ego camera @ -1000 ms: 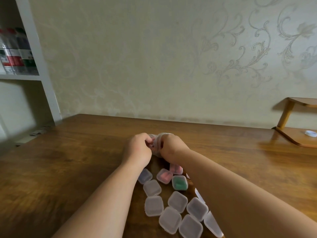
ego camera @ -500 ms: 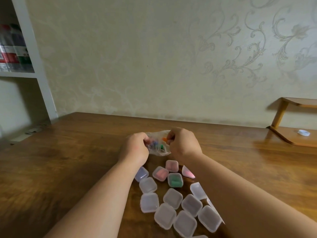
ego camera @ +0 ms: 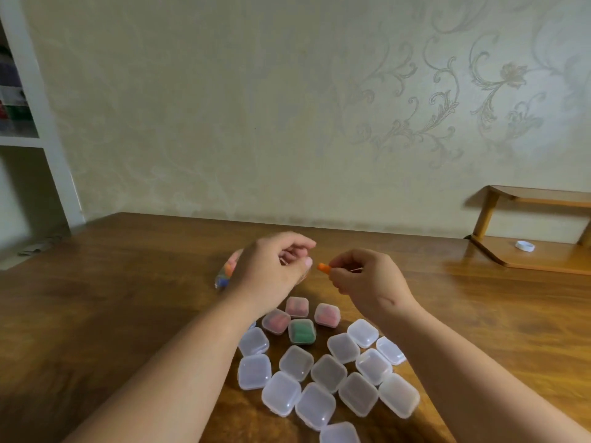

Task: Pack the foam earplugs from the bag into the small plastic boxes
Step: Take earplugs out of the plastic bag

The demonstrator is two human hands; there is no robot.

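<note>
My right hand (ego camera: 367, 276) pinches an orange foam earplug (ego camera: 324, 267) between thumb and fingertips, held above the table. My left hand (ego camera: 271, 270) is curled over the clear plastic bag of coloured earplugs (ego camera: 227, 271), which shows only at its left side; whether the fingers grip it I cannot tell. Below the hands lie several small clear plastic boxes (ego camera: 295, 362) with lids closed. Three hold pink earplugs (ego camera: 297, 306) and one holds green earplugs (ego camera: 301, 330); the others look empty.
The wooden table (ego camera: 112, 314) stretches wide on both sides of the boxes. A low wooden shelf (ego camera: 543, 260) with a white cap (ego camera: 524, 246) stands at the far right. A white bookcase (ego camera: 41, 139) stands at the left by the patterned wall.
My right hand has pulled away to the right, out of the bag, with an orange earplug in its fingertips. The bag has shifted left under my left hand.
</note>
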